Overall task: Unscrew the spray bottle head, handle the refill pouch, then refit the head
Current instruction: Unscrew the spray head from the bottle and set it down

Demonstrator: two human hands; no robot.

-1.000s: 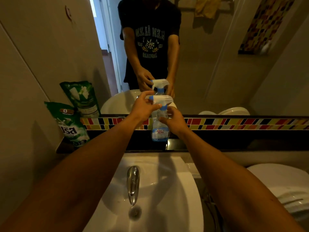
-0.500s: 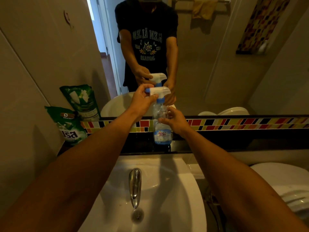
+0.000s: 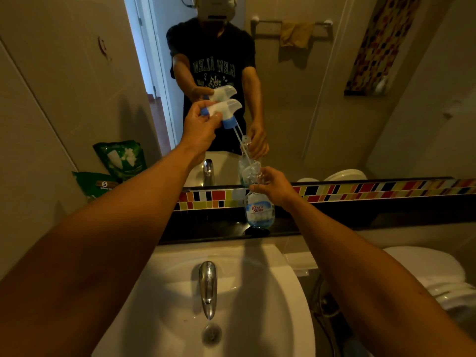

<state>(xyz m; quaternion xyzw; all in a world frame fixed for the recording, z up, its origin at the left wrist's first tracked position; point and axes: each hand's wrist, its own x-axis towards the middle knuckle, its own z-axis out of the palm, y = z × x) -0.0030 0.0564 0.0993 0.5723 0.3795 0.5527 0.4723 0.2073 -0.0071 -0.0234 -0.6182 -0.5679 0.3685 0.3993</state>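
Above the white sink (image 3: 270, 318), on the dark ledge (image 3: 334, 225), the right hand (image 3: 277, 188) grips the bottle (image 3: 258, 210); the left hand (image 3: 199, 124) pinches the lifted spray head (image 3: 224, 109).

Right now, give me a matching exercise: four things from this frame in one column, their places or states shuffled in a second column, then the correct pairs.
Things:
1. spray head
2. spray bottle
3. refill pouch
4. faucet

Places or states:
A. standing on the dark ledge, steadied by the right hand
B. mounted over the white sink
C. lifted off in the left hand, tube trailing into the neck
D. leaning against the wall at left, untouched

Pairs: 1-C, 2-A, 3-D, 4-B
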